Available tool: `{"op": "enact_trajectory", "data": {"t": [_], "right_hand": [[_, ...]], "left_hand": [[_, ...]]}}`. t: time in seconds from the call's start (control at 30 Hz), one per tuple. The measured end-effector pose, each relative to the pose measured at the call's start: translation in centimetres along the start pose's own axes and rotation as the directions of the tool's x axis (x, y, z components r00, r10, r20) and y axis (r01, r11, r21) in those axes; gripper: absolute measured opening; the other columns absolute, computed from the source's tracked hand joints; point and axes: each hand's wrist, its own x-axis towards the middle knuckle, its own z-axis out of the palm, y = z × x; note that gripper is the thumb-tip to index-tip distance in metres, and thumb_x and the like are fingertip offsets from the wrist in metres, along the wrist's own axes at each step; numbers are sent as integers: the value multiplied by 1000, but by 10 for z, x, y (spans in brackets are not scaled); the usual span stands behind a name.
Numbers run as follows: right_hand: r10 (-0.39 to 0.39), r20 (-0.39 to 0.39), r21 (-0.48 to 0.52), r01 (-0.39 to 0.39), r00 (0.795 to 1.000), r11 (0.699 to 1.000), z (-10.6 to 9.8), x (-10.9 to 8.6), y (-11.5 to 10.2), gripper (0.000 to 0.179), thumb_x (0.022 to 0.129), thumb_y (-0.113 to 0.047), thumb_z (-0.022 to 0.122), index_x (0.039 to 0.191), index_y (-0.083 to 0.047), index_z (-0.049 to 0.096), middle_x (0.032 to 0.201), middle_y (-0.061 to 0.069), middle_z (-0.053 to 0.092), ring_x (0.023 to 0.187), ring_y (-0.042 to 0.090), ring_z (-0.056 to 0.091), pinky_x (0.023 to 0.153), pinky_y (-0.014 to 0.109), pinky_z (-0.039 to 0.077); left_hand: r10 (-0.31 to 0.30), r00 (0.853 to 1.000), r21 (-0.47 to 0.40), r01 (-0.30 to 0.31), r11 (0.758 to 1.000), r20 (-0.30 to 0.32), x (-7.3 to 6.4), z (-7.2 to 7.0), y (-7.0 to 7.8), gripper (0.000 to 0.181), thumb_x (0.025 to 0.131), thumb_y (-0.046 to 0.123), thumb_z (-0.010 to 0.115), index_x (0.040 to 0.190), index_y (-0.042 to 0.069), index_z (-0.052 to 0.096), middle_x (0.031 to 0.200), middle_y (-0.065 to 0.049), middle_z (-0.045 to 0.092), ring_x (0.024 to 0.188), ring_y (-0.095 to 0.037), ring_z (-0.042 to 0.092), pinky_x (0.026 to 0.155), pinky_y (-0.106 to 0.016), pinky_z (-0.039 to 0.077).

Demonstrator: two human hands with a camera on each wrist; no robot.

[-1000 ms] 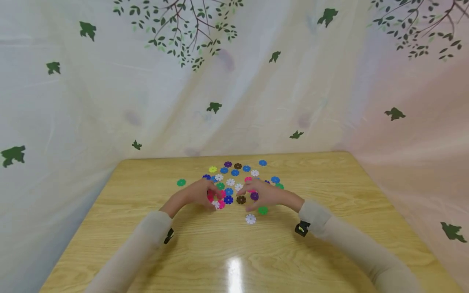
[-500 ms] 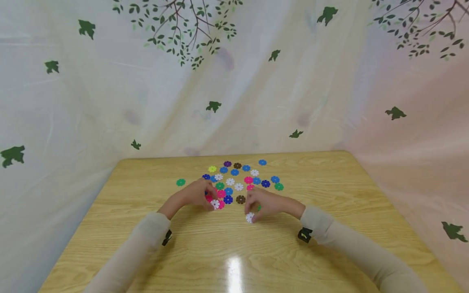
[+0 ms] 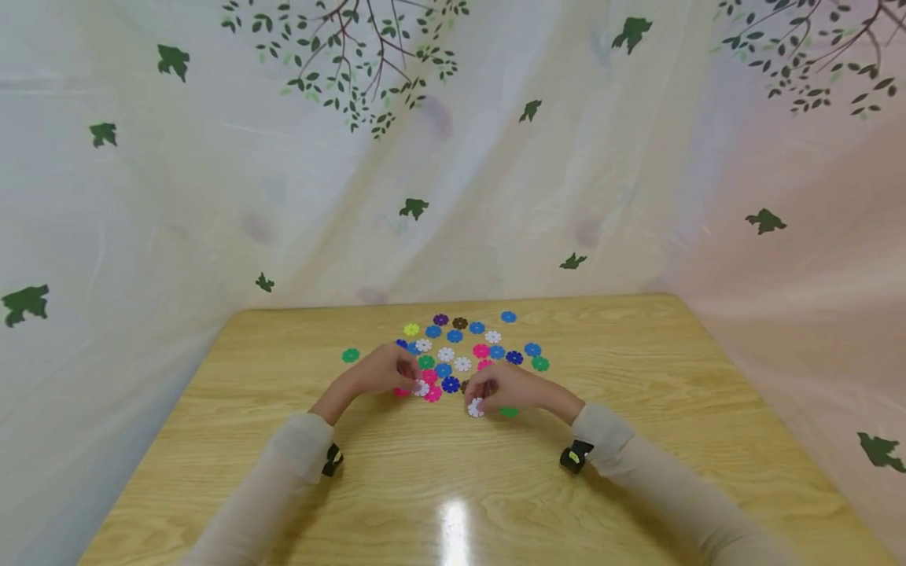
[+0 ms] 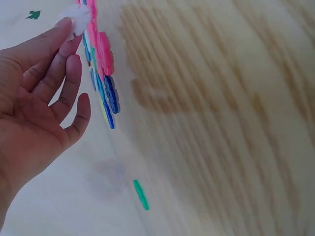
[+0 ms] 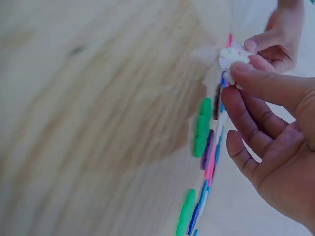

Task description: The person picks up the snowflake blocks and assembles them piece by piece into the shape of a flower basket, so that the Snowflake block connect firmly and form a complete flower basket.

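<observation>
My left hand (image 3: 385, 371) pinches a white notched, flower-shaped disc (image 3: 422, 388) between thumb and fingertips. In the left wrist view this white disc (image 4: 78, 20) stands on edge at the thumb tip, the other fingers loosely bent. To the right, my right hand (image 3: 515, 389) pinches a second white flower-shaped disc (image 3: 475, 407) by its edge. A gap separates the two discs in the head view. They overlap in the right wrist view, where the thumb of my right hand (image 5: 280, 123) partly hides them. Pink discs (image 3: 432, 393) lie just under the left disc.
Several more flower discs lie scattered behind the hands on the wooden table (image 3: 396, 487), including a dark blue disc (image 3: 451, 384), a yellow disc (image 3: 411, 329) and a green disc (image 3: 350, 355) at far left. A patterned cloth (image 3: 318, 196) hangs behind the table.
My right hand came down to the front white disc, pinched it, and has brought it up and left, closer to the left hand. The left hand's white disc has shifted slightly right and up.
</observation>
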Motion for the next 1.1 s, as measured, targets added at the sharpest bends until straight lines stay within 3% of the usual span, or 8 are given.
{"op": "enact_trajectory", "data": {"t": [0.1, 0.2, 0.37, 0.57, 0.73, 0.9, 0.97, 1.1], "right_hand": [[14, -99, 20, -12, 995, 1000, -3, 3, 2, 12, 92, -2, 72, 102, -8, 77, 94, 2, 74, 83, 8, 65, 75, 23, 57], [23, -210, 48, -13, 977, 999, -11, 8, 2, 13, 92, -2, 73, 105, -4, 76, 91, 7, 73, 79, 13, 66, 69, 23, 56], [62, -376, 104, -24, 924, 994, -22, 16, 0, 19, 92, -5, 74, 111, -1, 75, 89, 10, 72, 78, 21, 67, 65, 23, 54], [61, -500, 151, 17, 864, 988, -31, 25, -6, 17, 92, -7, 74, 107, 1, 76, 93, 15, 75, 82, 26, 70, 71, 26, 59], [89, -548, 178, 12, 832, 984, -34, 34, -13, 17, 94, -11, 74, 107, 0, 76, 98, 16, 76, 84, 15, 69, 74, 23, 58], [107, -589, 212, 25, 801, 977, -37, 41, -19, 16, 93, -14, 75, 104, -2, 76, 98, 16, 76, 86, 17, 70, 76, 23, 58], [99, -600, 218, 44, 794, 975, -38, 43, -20, 16, 93, -15, 75, 104, -2, 76, 98, 15, 76, 86, 16, 70, 76, 24, 58], [80, -610, 219, 71, 788, 973, -37, 47, -18, 15, 94, -14, 75, 103, -2, 75, 99, 15, 76, 87, 16, 70, 75, 24, 58]], "left_hand": [[-43, 997, -99, 37, 994, -61, 3, 1, -3, 7, 91, 10, 77, 93, 5, 73, 89, -5, 74, 80, -13, 67, 75, -27, 57], [-97, 987, -215, 68, 974, -131, 7, 1, -5, 14, 93, 13, 74, 103, 2, 72, 94, -9, 74, 86, -20, 70, 79, -32, 58], [-165, 964, -361, 81, 929, -210, 13, 1, -2, 24, 95, 16, 72, 115, 2, 72, 97, -11, 75, 95, -33, 71, 85, -40, 60], [-205, 947, -511, 53, 858, -246, 22, -1, 10, 29, 97, 20, 70, 120, 2, 69, 95, -4, 75, 105, -45, 68, 100, -53, 54], [-232, 936, -617, 19, 787, -266, 25, -3, 19, 35, 99, 18, 66, 127, -3, 64, 91, 3, 74, 100, -36, 72, 108, -60, 46], [-281, 915, -710, -8, 704, -289, 31, -2, 24, 33, 99, 18, 67, 125, -2, 65, 96, 2, 73, 92, -20, 74, 111, -58, 45], [-284, 912, -727, -23, 686, -297, 34, -1, 26, 32, 98, 17, 68, 123, -3, 66, 97, 2, 73, 90, -18, 74, 111, -58, 46], [-273, 913, -735, -43, 677, -304, 38, 4, 25, 29, 99, 14, 67, 121, -5, 66, 95, 2, 73, 84, -13, 73, 108, -55, 49]]}}
